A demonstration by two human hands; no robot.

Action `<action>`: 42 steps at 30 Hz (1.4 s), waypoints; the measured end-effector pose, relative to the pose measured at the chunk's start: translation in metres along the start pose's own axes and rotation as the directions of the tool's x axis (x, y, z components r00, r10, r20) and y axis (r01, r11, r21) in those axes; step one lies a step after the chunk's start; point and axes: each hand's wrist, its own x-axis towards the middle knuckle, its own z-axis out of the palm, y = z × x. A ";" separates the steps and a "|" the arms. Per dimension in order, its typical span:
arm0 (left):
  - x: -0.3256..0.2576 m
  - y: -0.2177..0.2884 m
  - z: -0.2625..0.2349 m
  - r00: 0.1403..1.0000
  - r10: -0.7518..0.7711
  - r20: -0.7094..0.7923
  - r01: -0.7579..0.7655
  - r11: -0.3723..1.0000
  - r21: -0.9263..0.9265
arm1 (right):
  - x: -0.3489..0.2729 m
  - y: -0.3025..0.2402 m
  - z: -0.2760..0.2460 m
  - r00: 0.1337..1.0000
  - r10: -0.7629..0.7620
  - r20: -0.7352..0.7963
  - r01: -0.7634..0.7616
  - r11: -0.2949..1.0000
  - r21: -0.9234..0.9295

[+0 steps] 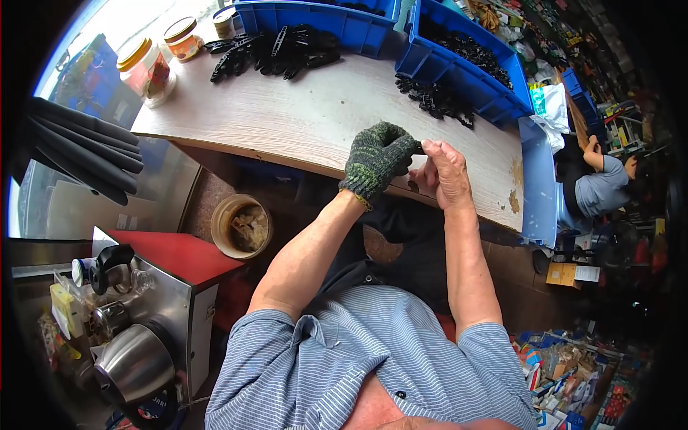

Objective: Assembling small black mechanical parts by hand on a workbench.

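My left hand [380, 159], in a dark green-and-black knitted glove, is closed with thumb and fingers pinched together at the table's front edge. Beside it is my bare right hand [450, 175], its thumb and forefinger meeting at the same spot. A small dark piece [418, 148] shows between the two hands; its kind is too small to make out. Just beyond them, a heap of small black plastic parts [437, 100] lies on the pale wooden table [287, 118]. Farther left rests a pile of longer black ribbed plastic parts [290, 54].
Blue bins [322, 27] line the table's back; another blue bin [459, 75] holds black parts. Lidded jars [147, 72] stand at the far left. Below are a bucket [221, 228], a red-topped cabinet [172, 251] and a steel kettle [140, 362]. Another person [602, 186] sits at right.
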 end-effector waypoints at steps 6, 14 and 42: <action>-0.004 -0.005 0.001 0.998 0.054 0.017 -0.054 0.999 -0.001 | -0.002 0.009 0.000 0.994 -0.078 0.073 0.083 0.994 -0.072; -0.014 -0.005 0.005 1.000 -0.006 0.016 0.009 0.982 -0.189 | -0.004 0.020 -0.002 0.983 -0.169 0.070 0.168 0.986 0.010; -0.039 -0.180 -0.127 0.851 0.247 0.462 -0.427 -0.184 0.885 | -0.056 -0.002 -0.161 0.704 0.034 -0.709 0.279 0.905 0.321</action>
